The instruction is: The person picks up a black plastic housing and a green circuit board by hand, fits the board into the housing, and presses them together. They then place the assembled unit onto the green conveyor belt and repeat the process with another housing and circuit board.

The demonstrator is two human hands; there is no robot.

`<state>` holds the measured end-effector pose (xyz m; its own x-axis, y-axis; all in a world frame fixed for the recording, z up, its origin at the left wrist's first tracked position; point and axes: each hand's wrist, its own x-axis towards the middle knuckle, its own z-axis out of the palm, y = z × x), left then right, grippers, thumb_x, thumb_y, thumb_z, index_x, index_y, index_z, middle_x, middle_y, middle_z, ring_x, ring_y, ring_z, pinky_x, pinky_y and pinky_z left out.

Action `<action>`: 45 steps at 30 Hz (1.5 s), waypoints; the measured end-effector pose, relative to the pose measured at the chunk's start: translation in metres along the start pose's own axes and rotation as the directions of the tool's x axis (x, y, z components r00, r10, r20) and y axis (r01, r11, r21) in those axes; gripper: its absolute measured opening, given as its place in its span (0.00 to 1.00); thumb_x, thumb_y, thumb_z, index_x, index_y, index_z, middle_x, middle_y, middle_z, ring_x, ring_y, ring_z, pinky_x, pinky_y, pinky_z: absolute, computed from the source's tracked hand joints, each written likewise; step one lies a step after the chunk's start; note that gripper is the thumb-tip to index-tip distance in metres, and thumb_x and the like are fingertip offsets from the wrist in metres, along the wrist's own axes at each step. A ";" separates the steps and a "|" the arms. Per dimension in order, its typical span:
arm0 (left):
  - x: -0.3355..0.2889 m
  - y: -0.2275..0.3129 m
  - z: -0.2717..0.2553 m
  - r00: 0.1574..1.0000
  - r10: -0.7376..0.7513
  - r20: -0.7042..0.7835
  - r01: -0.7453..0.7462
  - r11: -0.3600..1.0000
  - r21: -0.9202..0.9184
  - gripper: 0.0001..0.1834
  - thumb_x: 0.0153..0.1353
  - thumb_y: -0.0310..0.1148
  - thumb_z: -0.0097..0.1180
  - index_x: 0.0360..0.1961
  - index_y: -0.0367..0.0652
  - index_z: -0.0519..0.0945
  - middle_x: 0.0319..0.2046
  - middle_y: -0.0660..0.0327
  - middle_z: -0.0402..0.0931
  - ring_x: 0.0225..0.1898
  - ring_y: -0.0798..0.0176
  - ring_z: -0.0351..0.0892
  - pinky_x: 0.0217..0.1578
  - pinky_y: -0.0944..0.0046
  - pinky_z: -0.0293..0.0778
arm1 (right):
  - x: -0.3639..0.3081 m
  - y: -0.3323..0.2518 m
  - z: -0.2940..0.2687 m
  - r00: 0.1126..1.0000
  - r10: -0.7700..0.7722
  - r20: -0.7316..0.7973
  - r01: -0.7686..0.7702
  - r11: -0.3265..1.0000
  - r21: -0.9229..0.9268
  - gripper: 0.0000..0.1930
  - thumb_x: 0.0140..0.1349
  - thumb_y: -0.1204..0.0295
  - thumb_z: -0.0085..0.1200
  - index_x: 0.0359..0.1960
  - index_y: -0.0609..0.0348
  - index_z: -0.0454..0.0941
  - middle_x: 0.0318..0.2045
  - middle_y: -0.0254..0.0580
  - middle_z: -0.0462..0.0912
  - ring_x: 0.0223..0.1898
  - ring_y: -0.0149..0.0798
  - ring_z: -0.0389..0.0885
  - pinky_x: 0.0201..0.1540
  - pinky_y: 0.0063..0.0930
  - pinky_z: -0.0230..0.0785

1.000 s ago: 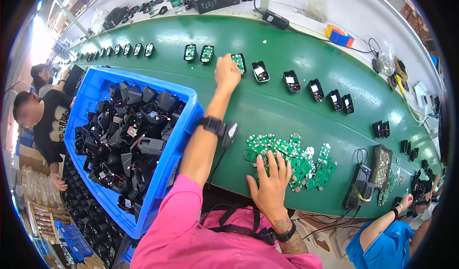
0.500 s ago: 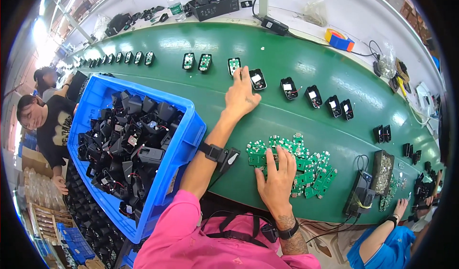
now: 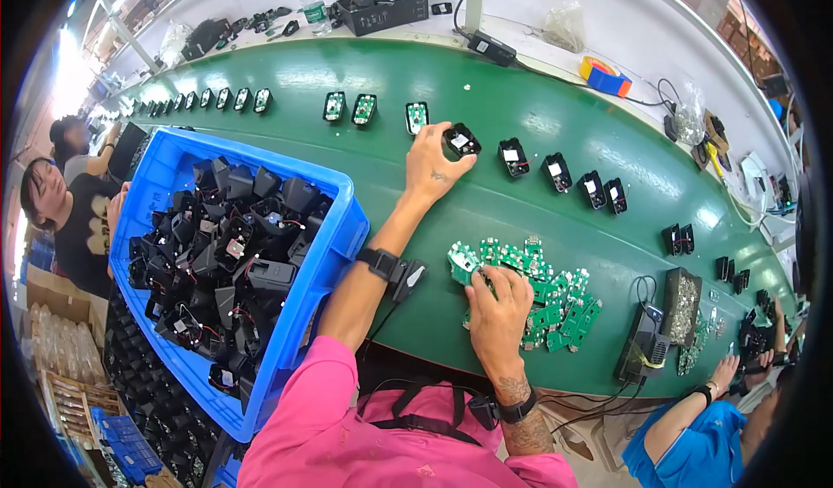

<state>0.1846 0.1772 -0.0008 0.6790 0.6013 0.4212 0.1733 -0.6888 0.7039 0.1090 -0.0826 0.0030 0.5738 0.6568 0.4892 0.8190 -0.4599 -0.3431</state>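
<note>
My left hand [image 3: 436, 165] is closed around the edges of an open black plastic housing [image 3: 462, 140] with a white part inside. Just left of it stands a housing fitted with a green board [image 3: 417, 117]. Below, my right hand [image 3: 501, 313] pinches a green circuit board [image 3: 463, 261], lifted at the left edge of a loose pile of boards [image 3: 547, 290]. Its fingertips partly hide that board. Farther right along the green bench, several black housings [image 3: 514, 157] with white parts stand in a slanting row.
A blue crate [image 3: 351, 228] full of black housings stands at my left. More board-fitted housings [image 3: 334, 106] line the bench to the far left. At right are a black power unit [image 3: 644, 340] and a box of small parts [image 3: 682, 304]. Co-workers sit at both sides, one in blue [image 3: 690, 445].
My left hand has closed on the black housing, which it was only reaching beside before. My right hand has gone from resting over the pile to pinching and lifting one board.
</note>
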 end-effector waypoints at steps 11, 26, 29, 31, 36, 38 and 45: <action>-0.111 0.062 -0.080 0.986 -0.032 0.165 0.100 0.900 -0.424 0.37 0.41 0.39 0.74 0.55 0.39 0.76 0.48 0.56 0.81 0.48 0.59 0.81 0.39 0.63 0.75 | 0.012 0.006 -0.021 0.739 0.629 0.241 -0.455 0.203 0.867 0.13 0.75 0.64 0.47 0.38 0.62 0.77 0.20 0.34 0.77 0.14 0.25 0.68 0.17 0.19 0.59; -0.152 0.099 -0.091 0.901 0.138 0.412 0.063 0.897 -0.438 0.42 0.37 0.30 0.75 0.59 0.40 0.74 0.49 0.53 0.78 0.47 0.55 0.80 0.52 0.58 0.76 | 0.014 0.010 -0.042 0.783 0.479 0.397 -0.353 -0.185 0.917 0.14 0.77 0.63 0.43 0.39 0.62 0.72 0.29 0.47 0.82 0.23 0.34 0.80 0.23 0.24 0.74; -0.157 0.095 -0.094 0.877 0.144 0.459 0.093 0.885 -0.456 0.42 0.36 0.29 0.74 0.59 0.39 0.75 0.48 0.54 0.78 0.48 0.55 0.80 0.52 0.59 0.75 | 0.017 0.007 -0.041 0.743 0.480 0.467 -0.378 -0.275 0.884 0.13 0.76 0.63 0.44 0.37 0.59 0.73 0.26 0.43 0.81 0.22 0.31 0.78 0.22 0.22 0.72; -0.157 0.092 -0.098 0.868 0.128 0.481 0.151 0.852 -0.500 0.42 0.37 0.29 0.74 0.59 0.38 0.75 0.49 0.55 0.78 0.50 0.59 0.78 0.53 0.61 0.73 | 0.020 0.003 -0.044 0.684 0.558 0.469 -0.410 -0.238 0.880 0.12 0.76 0.64 0.45 0.35 0.57 0.73 0.24 0.39 0.79 0.20 0.29 0.75 0.20 0.20 0.65; -0.168 0.075 -0.099 0.868 0.005 0.497 0.315 0.767 -0.559 0.43 0.39 0.29 0.76 0.61 0.36 0.74 0.52 0.57 0.78 0.52 0.64 0.76 0.55 0.63 0.70 | 0.010 0.022 -0.030 0.723 0.571 0.389 -0.348 -0.186 0.919 0.11 0.75 0.65 0.49 0.34 0.57 0.74 0.23 0.33 0.75 0.18 0.25 0.64 0.20 0.20 0.53; -0.170 0.075 -0.100 0.855 -0.018 0.518 0.377 0.709 -0.597 0.43 0.40 0.29 0.76 0.61 0.34 0.74 0.52 0.56 0.78 0.53 0.62 0.76 0.59 0.62 0.68 | 0.007 0.022 -0.027 0.707 0.588 0.394 -0.364 -0.175 0.915 0.09 0.73 0.67 0.51 0.35 0.57 0.74 0.23 0.31 0.74 0.19 0.24 0.65 0.22 0.19 0.54; -0.183 0.074 -0.098 0.751 0.177 0.636 0.535 0.402 -0.743 0.42 0.45 0.28 0.74 0.63 0.30 0.72 0.72 0.46 0.56 0.64 0.59 0.67 0.62 0.58 0.67 | 0.008 0.003 -0.031 0.637 0.642 0.427 -0.393 -0.205 0.896 0.04 0.69 0.73 0.56 0.37 0.59 0.75 0.28 0.31 0.79 0.25 0.25 0.74 0.29 0.17 0.67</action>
<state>0.0033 0.0555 0.0300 0.9945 0.0717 0.0768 -0.0970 0.3455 0.9334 0.1158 -0.0969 0.0309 0.8913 0.3777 -0.2509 -0.3941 0.3716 -0.8406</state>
